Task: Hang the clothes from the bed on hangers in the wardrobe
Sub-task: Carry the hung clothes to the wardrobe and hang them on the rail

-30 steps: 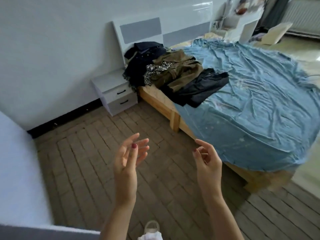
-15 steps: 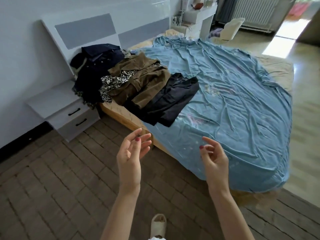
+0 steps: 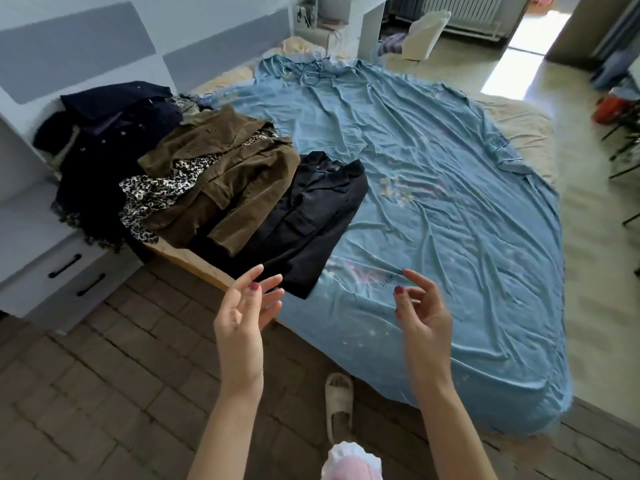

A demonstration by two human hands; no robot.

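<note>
Clothes lie in a row along the left side of the bed (image 3: 450,209), which has a blue sheet. Nearest me is a dark navy jacket (image 3: 311,220). Left of it lies a brown corduroy jacket (image 3: 225,174) over a leopard-print garment (image 3: 156,192). A dark navy pile (image 3: 107,133) sits by the headboard. My left hand (image 3: 242,317) is raised just short of the dark jacket's hem, fingers apart and empty. My right hand (image 3: 422,317) is held over the sheet's near edge, also open and empty. No wardrobe is in view.
A grey nightstand (image 3: 52,258) with two drawers stands left of the bed. Wire hangers (image 3: 322,67) lie at the bed's far end. My slippered foot (image 3: 339,403) is on the brick-pattern floor. A radiator (image 3: 467,12) and white desk are at the back; clutter stands at the far right.
The view has closed in on the bed and swung right. Both hands have come forward toward the dark jacket and stayed open and empty.
</note>
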